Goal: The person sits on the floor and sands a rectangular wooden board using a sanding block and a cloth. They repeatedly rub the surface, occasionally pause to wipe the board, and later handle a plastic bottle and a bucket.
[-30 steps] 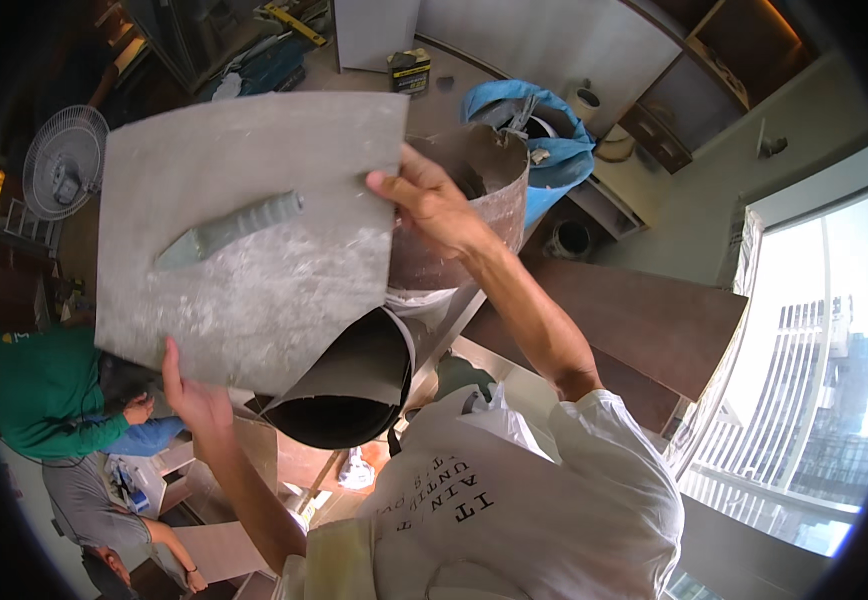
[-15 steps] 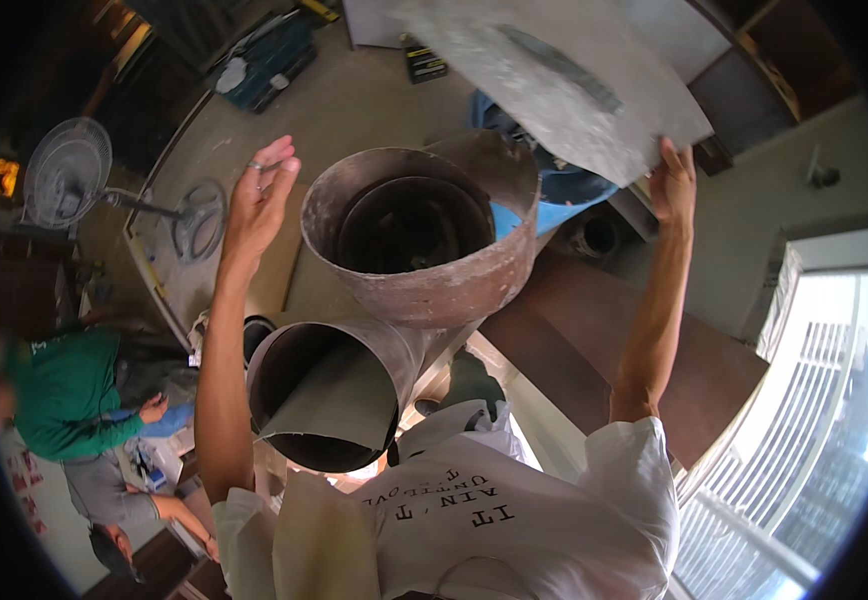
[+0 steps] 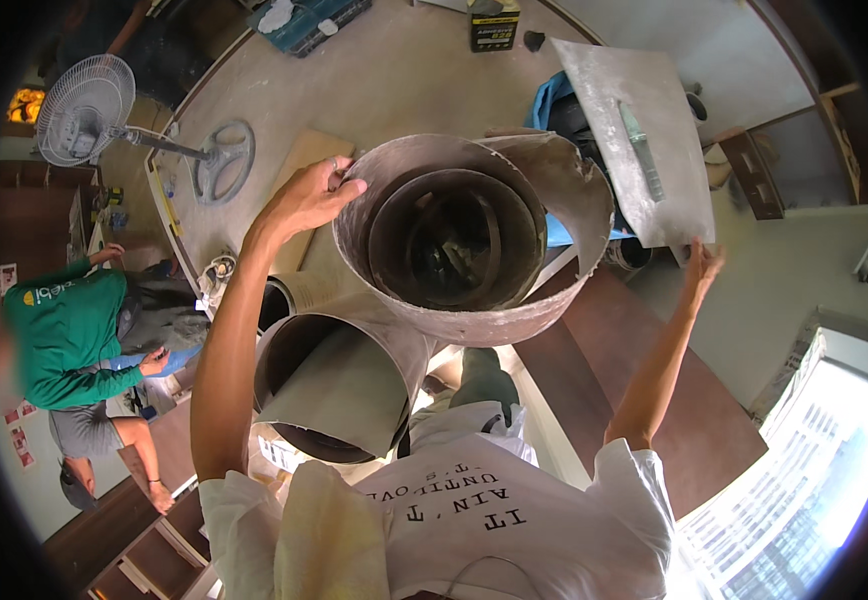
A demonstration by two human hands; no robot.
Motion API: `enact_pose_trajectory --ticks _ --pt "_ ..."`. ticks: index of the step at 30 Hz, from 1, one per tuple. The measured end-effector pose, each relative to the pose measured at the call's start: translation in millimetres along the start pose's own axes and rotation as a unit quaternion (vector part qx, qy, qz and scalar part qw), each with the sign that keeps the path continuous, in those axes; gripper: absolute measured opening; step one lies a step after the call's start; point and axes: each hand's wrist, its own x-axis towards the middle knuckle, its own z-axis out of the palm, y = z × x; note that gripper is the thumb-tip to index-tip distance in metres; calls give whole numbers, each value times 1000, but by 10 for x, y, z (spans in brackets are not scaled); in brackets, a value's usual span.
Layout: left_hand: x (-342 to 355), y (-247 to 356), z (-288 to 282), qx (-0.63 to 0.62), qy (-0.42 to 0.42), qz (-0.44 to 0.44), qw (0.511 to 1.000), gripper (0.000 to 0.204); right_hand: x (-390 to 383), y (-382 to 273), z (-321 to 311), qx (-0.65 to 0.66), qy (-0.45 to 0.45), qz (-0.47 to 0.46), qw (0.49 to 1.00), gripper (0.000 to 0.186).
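My left hand is curled at the left rim of an upright, mottled brown cylinder with curved sheets nested inside and a ragged cut-away at its right. My right hand, at the far right, pinches the bottom corner of a flat grey board that carries a pale green-grey elongated piece. The board is over a blue wrapped bundle. Below the upright cylinder lies a second cylinder on its side, a curved sheet inside it.
A standing fan and a plank are at left. Two co-workers work at lower left. A toolbox and black box lie at the back, brown panels at right, beside a bright window.
The grey board has swung from across the left and middle to the upper right, uncovering the upright cylinder. My left hand released the board, opened, then moved to the cylinder's rim.
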Motion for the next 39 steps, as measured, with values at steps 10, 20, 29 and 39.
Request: enact_pose_trajectory --ticks 10,20,29,39 --pt "320 408 53 285 14 42 957 65 -1204 -3097 1560 -230 -487 -358 763 49" --pt "318 98 148 170 58 48 983 45 -1126 -2180 2723 -383 -630 -451 503 35" --pt "83 87 -167 144 28 43 988 45 -1373 -3008 2661 -472 -675 -315 472 35" --pt "341 -88 7 21 -14 35 999 51 -2295 -3719 800 -216 -700 -413 541 42"
